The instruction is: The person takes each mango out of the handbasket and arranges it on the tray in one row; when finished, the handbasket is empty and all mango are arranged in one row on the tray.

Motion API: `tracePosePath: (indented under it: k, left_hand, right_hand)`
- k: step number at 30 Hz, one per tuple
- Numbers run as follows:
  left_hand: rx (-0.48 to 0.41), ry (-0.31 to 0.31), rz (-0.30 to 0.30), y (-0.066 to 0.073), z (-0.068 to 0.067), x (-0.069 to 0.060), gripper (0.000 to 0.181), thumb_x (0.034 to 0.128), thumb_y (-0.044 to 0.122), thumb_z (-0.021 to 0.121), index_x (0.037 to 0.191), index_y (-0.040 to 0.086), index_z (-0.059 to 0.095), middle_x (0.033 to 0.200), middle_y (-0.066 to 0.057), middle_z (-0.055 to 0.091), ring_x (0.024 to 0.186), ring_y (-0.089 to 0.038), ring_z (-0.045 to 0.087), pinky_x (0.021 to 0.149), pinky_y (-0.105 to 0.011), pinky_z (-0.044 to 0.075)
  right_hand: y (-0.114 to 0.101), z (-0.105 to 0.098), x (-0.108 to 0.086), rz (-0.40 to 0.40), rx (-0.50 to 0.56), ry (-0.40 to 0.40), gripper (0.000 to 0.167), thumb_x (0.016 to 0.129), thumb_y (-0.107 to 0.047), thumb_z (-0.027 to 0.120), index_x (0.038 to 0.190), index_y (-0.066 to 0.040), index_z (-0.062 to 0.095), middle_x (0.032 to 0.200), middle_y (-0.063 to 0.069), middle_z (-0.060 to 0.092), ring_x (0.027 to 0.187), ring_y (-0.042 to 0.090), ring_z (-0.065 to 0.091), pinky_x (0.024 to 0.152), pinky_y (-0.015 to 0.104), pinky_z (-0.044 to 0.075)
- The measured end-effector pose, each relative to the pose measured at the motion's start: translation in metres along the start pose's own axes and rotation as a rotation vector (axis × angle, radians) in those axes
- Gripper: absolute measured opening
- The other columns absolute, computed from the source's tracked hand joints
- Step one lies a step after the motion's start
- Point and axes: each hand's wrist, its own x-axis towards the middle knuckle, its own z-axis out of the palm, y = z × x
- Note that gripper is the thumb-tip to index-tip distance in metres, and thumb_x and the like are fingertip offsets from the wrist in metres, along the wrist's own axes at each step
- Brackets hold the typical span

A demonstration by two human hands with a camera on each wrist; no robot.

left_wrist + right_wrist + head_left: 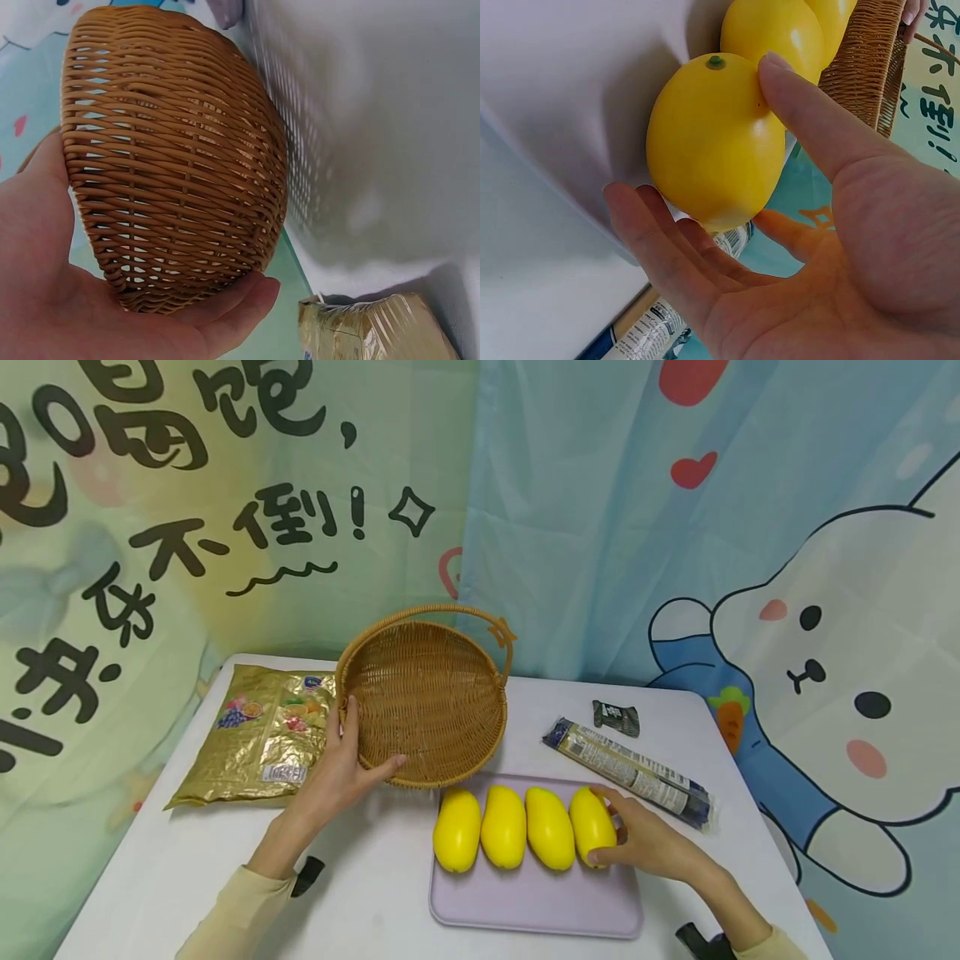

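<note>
My left hand (349, 768) grips the left rim of a round brown wicker basket (427, 702) with a looped handle. In the left wrist view the basket (172, 150) is tipped on its side, thumb at the rim and fingers under its woven wall. Several yellow mangoes stand in a row on a lilac tray (532, 906). Around the rightmost mango (591, 822) my right hand (648, 839) has its thumb and fingers. The right wrist view shows the thumb against this mango (712, 142), near its green stem end, and the index finger partly hidden behind it.
A gold snack bag (262, 735) lies on the white table, left of the basket. Right of the tray are a long blue-and-gold packet (630, 772) and a small dark wrapped piece (617, 718). A printed curtain (555, 527) hangs behind the table.
</note>
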Motion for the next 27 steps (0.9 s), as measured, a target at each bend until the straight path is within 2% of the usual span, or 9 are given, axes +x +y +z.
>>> tracePosePath:
  k: [6,8,13,16,18,23,25,27]
  left_hand:
    - [-0.004,0.010,0.009,0.000,0.000,0.000,0.122,0.0859,0.061,0.073,0.164,0.008,-0.005,0.167,-0.027,-0.012,0.104,-0.054,0.065,0.077,-0.051,0.058]
    - [-0.009,0.012,0.010,0.000,0.000,0.001,0.122,0.0862,0.061,0.073,0.164,0.010,-0.006,0.166,-0.029,-0.010,0.104,-0.054,0.065,0.076,-0.051,0.058]
    - [-0.028,0.002,-0.002,-0.001,0.000,0.001,0.120,0.0867,0.064,0.070,0.164,0.014,-0.007,0.166,-0.029,-0.012,0.097,-0.050,0.068,0.066,-0.043,0.057]
    - [-0.036,-0.007,-0.013,-0.001,0.000,0.002,0.119,0.0869,0.066,0.068,0.164,0.016,-0.007,0.166,-0.029,-0.012,0.102,-0.053,0.066,0.066,-0.043,0.057]
    - [-0.042,-0.009,-0.014,-0.002,0.000,0.003,0.118,0.0874,0.066,0.067,0.164,0.017,-0.007,0.166,-0.029,-0.012,0.109,-0.057,0.062,0.071,-0.048,0.058]
    - [-0.039,-0.005,-0.008,-0.004,0.000,0.005,0.114,0.0891,0.068,0.064,0.165,0.018,-0.006,0.165,-0.032,-0.011,0.120,-0.062,0.054,0.080,-0.057,0.057]
    - [-0.037,-0.004,-0.008,-0.004,0.000,0.005,0.112,0.0905,0.068,0.062,0.165,0.017,-0.005,0.165,-0.032,-0.011,0.121,-0.062,0.053,0.082,-0.058,0.057]
    - [-0.046,-0.004,-0.008,-0.003,-0.001,0.006,0.109,0.0922,0.068,0.059,0.165,0.017,-0.004,0.166,-0.030,-0.013,0.128,-0.063,0.046,0.089,-0.062,0.054]
  right_hand:
    - [0.000,0.001,0.000,0.027,-0.001,-0.008,0.103,0.075,-0.037,0.090,0.157,-0.011,0.034,0.129,0.020,0.056,0.090,0.023,0.058,0.080,0.037,0.054]
    - [0.000,0.002,0.000,0.033,0.002,-0.011,0.103,0.075,-0.038,0.090,0.157,-0.010,0.034,0.128,0.020,0.055,0.091,0.022,0.059,0.080,0.038,0.054]
    - [-0.001,0.001,0.000,0.041,0.000,-0.022,0.104,0.075,-0.038,0.090,0.157,-0.009,0.033,0.129,0.020,0.055,0.090,0.022,0.058,0.080,0.037,0.054]
    - [-0.001,0.000,-0.001,0.045,0.003,-0.028,0.104,0.076,-0.039,0.090,0.157,-0.008,0.033,0.130,0.020,0.055,0.092,0.022,0.059,0.081,0.038,0.054]
    - [-0.002,-0.001,-0.002,0.048,0.009,-0.029,0.103,0.076,-0.040,0.089,0.157,-0.008,0.033,0.134,0.023,0.054,0.095,0.023,0.061,0.082,0.040,0.056]
    - [-0.003,-0.007,-0.002,0.000,-0.020,0.005,0.100,0.080,-0.044,0.085,0.156,-0.005,0.034,0.150,0.031,0.041,0.113,0.036,0.062,0.089,0.050,0.057]
    - [-0.005,-0.010,-0.001,-0.019,-0.044,0.024,0.100,0.082,-0.046,0.083,0.157,-0.004,0.033,0.154,0.032,0.037,0.118,0.042,0.060,0.090,0.054,0.056]
    - [-0.006,-0.013,-0.001,-0.022,-0.059,0.042,0.099,0.083,-0.049,0.081,0.157,-0.004,0.032,0.155,0.032,0.036,0.120,0.045,0.058,0.089,0.056,0.056]
